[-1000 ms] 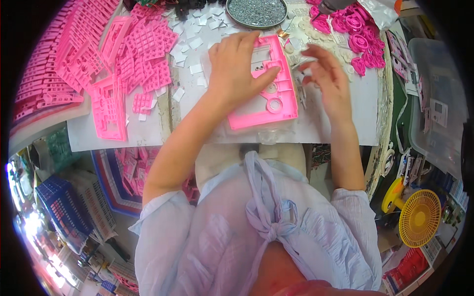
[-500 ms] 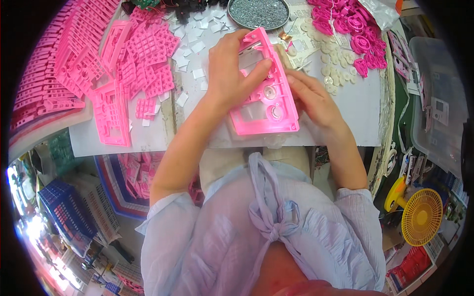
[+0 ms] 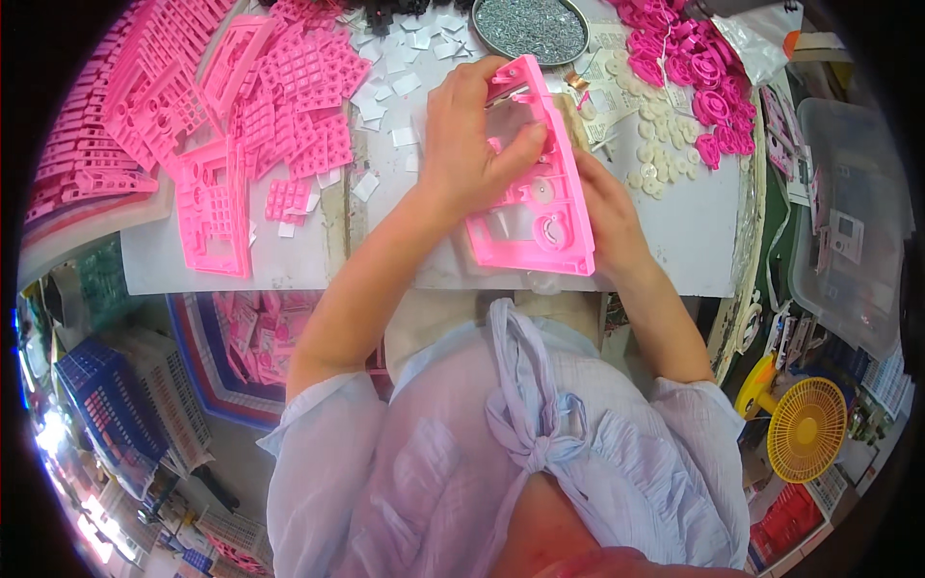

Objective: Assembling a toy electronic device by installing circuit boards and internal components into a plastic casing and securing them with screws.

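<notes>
One pink case (image 3: 564, 178), upper centre, has its long axis running nearly up-down, top leaning left. The left hand (image 3: 469, 144) clasps its left side; the right hand (image 3: 615, 223) meets its right edge, fingers hidden, grip unclear. One dish (image 3: 544, 64) sits top centre; one fan (image 3: 807, 431), lower right.
</notes>
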`<move>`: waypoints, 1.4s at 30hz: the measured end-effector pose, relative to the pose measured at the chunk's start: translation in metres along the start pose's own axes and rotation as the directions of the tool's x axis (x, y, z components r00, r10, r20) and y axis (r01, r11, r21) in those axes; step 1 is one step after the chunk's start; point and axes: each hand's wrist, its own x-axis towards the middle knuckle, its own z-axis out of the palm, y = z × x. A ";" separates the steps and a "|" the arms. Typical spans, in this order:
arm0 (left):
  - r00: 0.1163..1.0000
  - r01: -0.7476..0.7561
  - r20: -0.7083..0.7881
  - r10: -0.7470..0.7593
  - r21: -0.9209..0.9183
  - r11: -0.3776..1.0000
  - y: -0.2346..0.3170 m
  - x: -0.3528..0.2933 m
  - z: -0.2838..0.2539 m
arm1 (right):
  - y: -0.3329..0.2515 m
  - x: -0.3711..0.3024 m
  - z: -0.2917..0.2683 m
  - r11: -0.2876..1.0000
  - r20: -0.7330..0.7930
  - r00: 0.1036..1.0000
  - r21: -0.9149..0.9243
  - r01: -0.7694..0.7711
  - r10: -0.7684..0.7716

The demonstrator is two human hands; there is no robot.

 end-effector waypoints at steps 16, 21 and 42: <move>0.945 -0.086 0.318 -0.078 0.473 0.877 0.012 0.019 0.013 | -0.036 -0.023 -0.075 0.995 -0.170 0.985 0.094 0.034 -0.017; 0.920 -0.159 0.389 -0.045 0.477 0.864 0.011 0.028 0.015 | -0.034 -0.034 -0.080 0.984 -0.146 0.988 0.175 -0.019 0.045; 0.785 -0.088 0.617 -0.044 0.182 0.979 0.061 -0.018 -0.087 | -0.020 -0.035 -0.090 0.944 -0.298 0.936 -0.320 0.087 -0.187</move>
